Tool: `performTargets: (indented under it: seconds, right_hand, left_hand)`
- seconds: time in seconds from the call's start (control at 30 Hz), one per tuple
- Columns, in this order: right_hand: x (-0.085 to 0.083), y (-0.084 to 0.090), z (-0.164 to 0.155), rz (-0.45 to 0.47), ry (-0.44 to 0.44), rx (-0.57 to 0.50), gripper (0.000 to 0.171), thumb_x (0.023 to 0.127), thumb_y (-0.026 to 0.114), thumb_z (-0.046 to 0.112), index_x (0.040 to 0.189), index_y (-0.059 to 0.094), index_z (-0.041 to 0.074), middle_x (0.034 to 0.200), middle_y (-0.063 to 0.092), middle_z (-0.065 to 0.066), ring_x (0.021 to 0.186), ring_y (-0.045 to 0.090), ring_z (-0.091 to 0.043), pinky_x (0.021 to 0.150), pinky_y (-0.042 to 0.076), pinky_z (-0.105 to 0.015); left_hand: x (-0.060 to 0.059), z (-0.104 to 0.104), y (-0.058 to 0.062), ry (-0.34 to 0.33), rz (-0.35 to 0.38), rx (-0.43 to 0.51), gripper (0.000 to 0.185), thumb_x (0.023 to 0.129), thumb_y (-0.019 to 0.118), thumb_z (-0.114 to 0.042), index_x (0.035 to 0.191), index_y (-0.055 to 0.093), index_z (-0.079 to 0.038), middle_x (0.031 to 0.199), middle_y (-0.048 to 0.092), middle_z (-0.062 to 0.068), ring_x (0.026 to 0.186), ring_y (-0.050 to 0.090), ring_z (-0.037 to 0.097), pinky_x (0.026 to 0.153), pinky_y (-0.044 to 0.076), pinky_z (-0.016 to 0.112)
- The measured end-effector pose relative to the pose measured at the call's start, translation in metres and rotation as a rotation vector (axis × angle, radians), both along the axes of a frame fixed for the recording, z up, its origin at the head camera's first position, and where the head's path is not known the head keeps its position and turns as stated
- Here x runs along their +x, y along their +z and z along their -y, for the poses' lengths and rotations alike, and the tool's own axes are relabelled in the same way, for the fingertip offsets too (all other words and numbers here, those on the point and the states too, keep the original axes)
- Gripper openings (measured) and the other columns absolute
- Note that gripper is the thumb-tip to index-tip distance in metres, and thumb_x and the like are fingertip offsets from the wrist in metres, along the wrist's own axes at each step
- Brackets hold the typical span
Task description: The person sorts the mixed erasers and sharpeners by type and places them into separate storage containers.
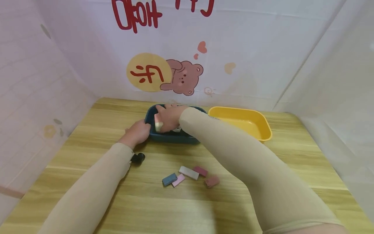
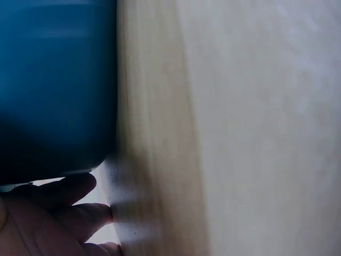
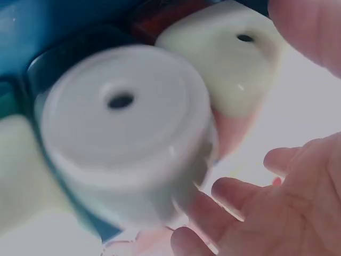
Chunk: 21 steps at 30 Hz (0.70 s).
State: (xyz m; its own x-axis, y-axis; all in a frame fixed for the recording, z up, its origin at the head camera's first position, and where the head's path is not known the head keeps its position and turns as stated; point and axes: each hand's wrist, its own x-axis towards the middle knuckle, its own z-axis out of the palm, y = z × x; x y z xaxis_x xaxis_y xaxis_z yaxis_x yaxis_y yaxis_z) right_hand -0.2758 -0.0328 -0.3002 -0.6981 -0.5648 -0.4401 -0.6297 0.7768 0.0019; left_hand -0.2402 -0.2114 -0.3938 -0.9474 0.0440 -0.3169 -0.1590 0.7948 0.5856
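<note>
A dark blue bin (image 1: 172,139) stands at the back of the table. My left hand (image 1: 138,133) holds its left end at the rim; in the left wrist view the fingers (image 2: 80,213) lie by the outside of the wall. My right hand (image 1: 169,118) reaches down inside the bin. Between its thumb and fingers is a cream-and-pink piece (image 1: 158,123), with a small hole in its cream part (image 3: 213,53). A white round piece (image 3: 128,117) with a central hole sits close to the fingers. The fingers' contact is partly hidden behind it.
A yellow bin (image 1: 264,130) adjoins the blue one on the right. Several small blocks lie nearer on the wooden table: blue (image 1: 169,179), light pink (image 1: 179,180), white (image 1: 189,172), dark pink (image 1: 201,171) and reddish (image 1: 212,181). White cloth walls surround the table.
</note>
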Motion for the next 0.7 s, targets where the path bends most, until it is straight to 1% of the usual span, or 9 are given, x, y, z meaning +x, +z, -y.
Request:
performTargets:
  seconds: [0.07,0.13,0.27,0.4,0.47,0.53,0.7]
  right_hand:
    - [0.001,0.003,-0.007,-0.010,0.001,-0.017,0.101,0.098,0.062,0.057,0.171,0.001,0.019,0.177,0.013,-0.011,0.164,0.013,-0.032,0.133,0.018,-0.048]
    - [0.002,0.005,-0.015,-0.009,-0.006,-0.045,0.101,0.099,0.063,0.055,0.171,0.002,0.020,0.178,0.012,-0.010,0.165,0.011,-0.031,0.133,0.017,-0.047]
    - [0.001,0.012,-0.037,-0.011,-0.022,-0.119,0.096,0.099,0.064,0.051,0.171,0.009,0.019,0.177,0.015,-0.009,0.164,0.015,-0.031,0.132,0.019,-0.049]
    - [-0.003,0.018,-0.068,-0.050,-0.036,-0.170,0.091,0.100,0.064,0.051,0.170,0.016,0.017,0.177,0.015,-0.010,0.164,0.015,-0.032,0.132,0.018,-0.051]
    - [-0.002,0.023,-0.084,-0.078,-0.053,-0.174,0.091,0.101,0.064,0.052,0.170,0.016,0.017,0.178,0.013,-0.010,0.164,0.015,-0.034,0.132,0.017,-0.052]
    - [-0.001,0.028,-0.100,-0.093,-0.078,-0.192,0.091,0.101,0.063,0.053,0.170,0.015,0.020,0.178,0.012,-0.009,0.164,0.012,-0.036,0.132,0.017,-0.055]
    - [0.004,0.046,-0.142,-0.119,-0.125,-0.262,0.087,0.102,0.064,0.046,0.169,0.018,0.014,0.176,0.018,-0.014,0.162,0.016,-0.040,0.131,0.019,-0.057]
  left_hand:
    - [0.001,0.000,-0.001,0.009,0.000,0.005,0.063,0.108,0.022,-0.032,0.159,0.038,0.000,0.164,0.040,0.026,0.156,0.030,0.048,0.118,0.002,0.083]
    - [0.001,0.000,-0.002,0.014,0.002,0.012,0.062,0.108,0.022,-0.032,0.158,0.040,0.000,0.164,0.041,0.026,0.155,0.030,0.047,0.118,0.001,0.083]
    - [0.002,-0.001,-0.002,0.015,0.006,0.008,0.063,0.108,0.022,-0.031,0.159,0.036,0.002,0.166,0.037,0.026,0.156,0.028,0.047,0.118,0.001,0.082]
    - [0.002,-0.002,-0.001,0.006,0.009,-0.011,0.065,0.108,0.021,-0.031,0.161,0.032,0.005,0.167,0.033,0.027,0.157,0.025,0.048,0.119,0.002,0.082]
    - [0.002,-0.002,-0.001,0.001,0.012,-0.015,0.065,0.108,0.020,-0.031,0.161,0.031,0.005,0.168,0.032,0.027,0.157,0.024,0.048,0.119,0.002,0.082]
    - [0.002,-0.003,-0.001,-0.003,0.012,-0.012,0.065,0.108,0.020,-0.031,0.162,0.030,0.004,0.168,0.031,0.027,0.158,0.023,0.049,0.119,0.001,0.082]
    - [0.002,-0.001,0.000,0.000,0.002,0.001,0.065,0.108,0.019,-0.031,0.164,0.028,0.001,0.169,0.030,0.025,0.158,0.022,0.049,0.119,0.000,0.082]
